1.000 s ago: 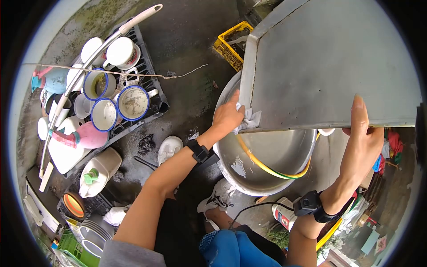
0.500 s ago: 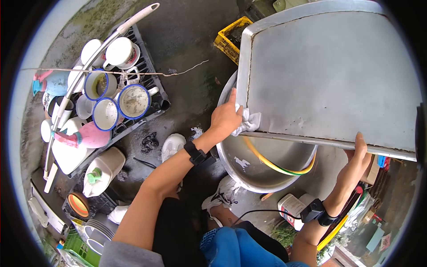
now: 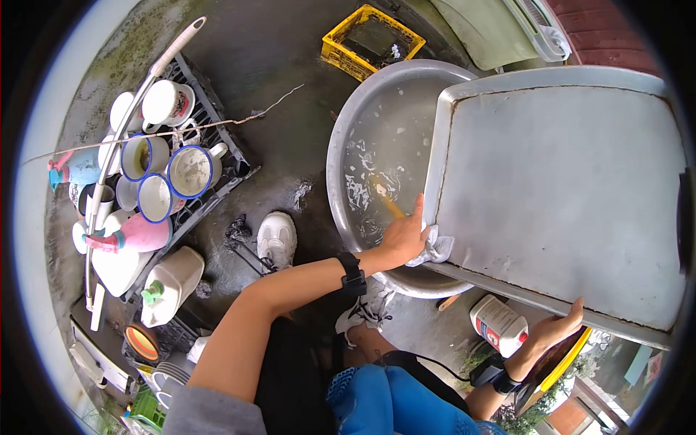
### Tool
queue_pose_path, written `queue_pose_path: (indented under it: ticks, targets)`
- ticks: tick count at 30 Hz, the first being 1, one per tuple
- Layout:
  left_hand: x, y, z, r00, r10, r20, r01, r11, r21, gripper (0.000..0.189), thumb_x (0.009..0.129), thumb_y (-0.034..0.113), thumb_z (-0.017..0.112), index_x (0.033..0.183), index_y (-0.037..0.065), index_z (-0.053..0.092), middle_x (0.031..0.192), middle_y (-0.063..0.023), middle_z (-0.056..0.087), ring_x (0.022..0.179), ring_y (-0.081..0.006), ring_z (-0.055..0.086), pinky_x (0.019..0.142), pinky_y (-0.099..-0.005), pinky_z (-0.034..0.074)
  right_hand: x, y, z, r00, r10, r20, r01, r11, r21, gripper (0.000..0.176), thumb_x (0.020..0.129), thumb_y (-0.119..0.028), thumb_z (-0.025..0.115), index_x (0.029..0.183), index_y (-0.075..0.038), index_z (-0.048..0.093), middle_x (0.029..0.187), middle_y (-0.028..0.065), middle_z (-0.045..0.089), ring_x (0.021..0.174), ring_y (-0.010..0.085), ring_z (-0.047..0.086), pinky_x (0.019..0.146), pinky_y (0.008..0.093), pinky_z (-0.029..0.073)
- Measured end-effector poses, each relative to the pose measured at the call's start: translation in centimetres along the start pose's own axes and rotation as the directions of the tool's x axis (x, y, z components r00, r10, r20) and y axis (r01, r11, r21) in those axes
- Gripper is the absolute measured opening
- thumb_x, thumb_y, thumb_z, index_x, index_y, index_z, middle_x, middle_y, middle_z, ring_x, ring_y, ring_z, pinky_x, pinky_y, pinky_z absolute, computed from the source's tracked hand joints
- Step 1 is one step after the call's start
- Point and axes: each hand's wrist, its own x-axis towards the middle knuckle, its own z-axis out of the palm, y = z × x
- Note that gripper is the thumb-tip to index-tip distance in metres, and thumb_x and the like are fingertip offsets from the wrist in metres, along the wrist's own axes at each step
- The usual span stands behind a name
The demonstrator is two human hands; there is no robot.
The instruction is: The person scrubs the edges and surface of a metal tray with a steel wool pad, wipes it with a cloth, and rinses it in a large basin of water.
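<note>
Left hand [image 3: 404,235] pinches white cloth [image 3: 437,249] against metal tray [image 3: 565,188] lower-left corner, over basin [image 3: 348,138] rim. Right hand [image 3: 554,330] curls around tray's bottom edge. Bare wet floor [image 3: 290,109] lies left of basin.

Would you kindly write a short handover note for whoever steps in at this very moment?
Left hand: grip on a white cloth, pressed at the metal tray's near-left corner.
Right hand: holds the tray's near edge from below.
The tray is held over the metal basin of foamy water.
Done: how much is wiped cannot be told.
Left: dark marks show along the tray's near edge.
</note>
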Motion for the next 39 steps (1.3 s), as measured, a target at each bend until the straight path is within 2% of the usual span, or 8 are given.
queue_pose_path:
  ticks: [4, 13, 17, 22, 27, 31, 37, 39]
  targets:
    - [0.5, -0.9, 1.2, 0.989, -0.058, 0.132, 0.047, 0.995, 0.084, 0.081, 0.096, 0.032, 0.054, 0.154, -0.001, 0.008, 0.080, -0.0245, 0.065, 0.075, -0.0428, 0.065, 0.072, -0.0509, 0.051, -0.1, -4.8, 1.4, 0.733, 0.665, 0.141, -0.641, 0.608, 0.468, 0.061, 0.089, -0.042, 0.056, 0.120, 0.009, 0.052, 0.115, 0.0180, 0.053, 0.106, 0.0239, 0.051, 0.093, 0.0380, 0.043]
    - [2.4, -3.7, -0.1, 0.999, -0.015, 0.051, 0.003, 0.974, 0.226, 0.061, 0.095, 0.029, 0.055, 0.143, -0.004, 0.037, 0.091, -0.0273, 0.066, 0.091, -0.0421, 0.066, 0.082, -0.0497, 0.051, -2.2, -5.3, 6.2, 0.854, 0.496, 0.159, -0.508, 0.727, 0.462, 0.046, 0.092, -0.032, 0.051, 0.100, 0.013, 0.054, 0.094, 0.0156, 0.056, 0.087, 0.0222, 0.047, 0.084, 0.0373, 0.041]
    - [1.9, -2.7, -2.9, 0.989, 0.093, -0.115, -0.063, 0.969, 0.237, 0.041, 0.095, 0.023, 0.058, 0.129, 0.003, 0.049, 0.111, -0.0218, 0.064, 0.097, -0.0414, 0.063, 0.083, -0.0493, 0.051, -2.8, -3.4, 8.1, 0.745, 0.614, 0.259, -0.656, 0.609, 0.445, 0.054, 0.093, -0.036, 0.052, 0.112, 0.014, 0.053, 0.104, 0.0185, 0.057, 0.094, 0.0244, 0.054, 0.090, 0.0378, 0.043]
    - [-0.1, 1.4, -10.8, 0.780, 0.286, -0.557, -0.355, 0.935, -0.017, 0.032, 0.095, 0.020, 0.063, 0.122, 0.006, 0.054, 0.102, -0.0097, 0.064, 0.087, -0.0248, 0.061, 0.076, -0.0336, 0.050, -4.5, -0.7, 9.4, 0.660, 0.689, 0.300, -0.734, 0.505, 0.453, 0.060, 0.093, -0.039, 0.053, 0.122, 0.014, 0.052, 0.120, 0.0220, 0.055, 0.107, 0.0277, 0.055, 0.095, 0.0376, 0.043]
    - [-3.0, -1.0, -19.0, 0.603, 0.066, -0.795, -0.260, 0.958, -0.118, 0.027, 0.096, 0.020, 0.064, 0.114, 0.001, 0.056, 0.094, -0.0110, 0.065, 0.084, -0.0163, 0.062, 0.075, -0.0303, 0.049, -6.9, 1.8, 10.2, 0.569, 0.726, 0.386, -0.799, 0.377, 0.469, 0.057, 0.093, -0.037, 0.053, 0.121, 0.013, 0.055, 0.116, 0.0203, 0.059, 0.104, 0.0273, 0.058, 0.092, 0.0367, 0.045]
    - [-3.7, -9.7, -21.1, 0.620, -0.042, -0.784, -0.084, 0.989, -0.120, 0.035, 0.094, 0.023, 0.068, 0.119, 0.002, 0.058, 0.101, -0.0105, 0.067, 0.089, -0.0156, 0.063, 0.080, -0.0298, 0.050, -7.8, 3.2, 10.9, 0.546, 0.699, 0.461, -0.814, 0.313, 0.490, 0.055, 0.094, -0.036, 0.051, 0.122, 0.011, 0.055, 0.116, 0.0191, 0.060, 0.104, 0.0265, 0.059, 0.092, 0.0363, 0.046]
    - [-9.9, -10.7, -21.1, 0.846, 0.325, -0.423, -0.051, 0.839, 0.542, 0.036, 0.093, 0.011, 0.063, 0.129, 0.010, 0.059, 0.129, -0.0108, 0.063, 0.118, -0.0296, 0.061, 0.096, -0.0332, 0.048, -8.8, 4.0, 11.0, 0.491, 0.706, 0.511, -0.851, 0.262, 0.455, 0.052, 0.094, -0.035, 0.050, 0.123, 0.009, 0.054, 0.118, 0.0173, 0.057, 0.109, 0.0264, 0.057, 0.093, 0.0380, 0.049]
    - [-12.5, -12.0, -20.6, 0.873, 0.184, -0.452, 0.061, 0.877, 0.476, 0.025, 0.090, 0.008, 0.063, 0.115, 0.009, 0.063, 0.119, -0.0113, 0.065, 0.101, -0.0349, 0.064, 0.084, -0.0377, 0.053, -8.9, 4.1, 11.1, 0.468, 0.701, 0.539, -0.860, 0.220, 0.461, 0.051, 0.094, -0.033, 0.051, 0.123, 0.008, 0.054, 0.118, 0.0170, 0.058, 0.110, 0.0268, 0.058, 0.094, 0.0393, 0.049]
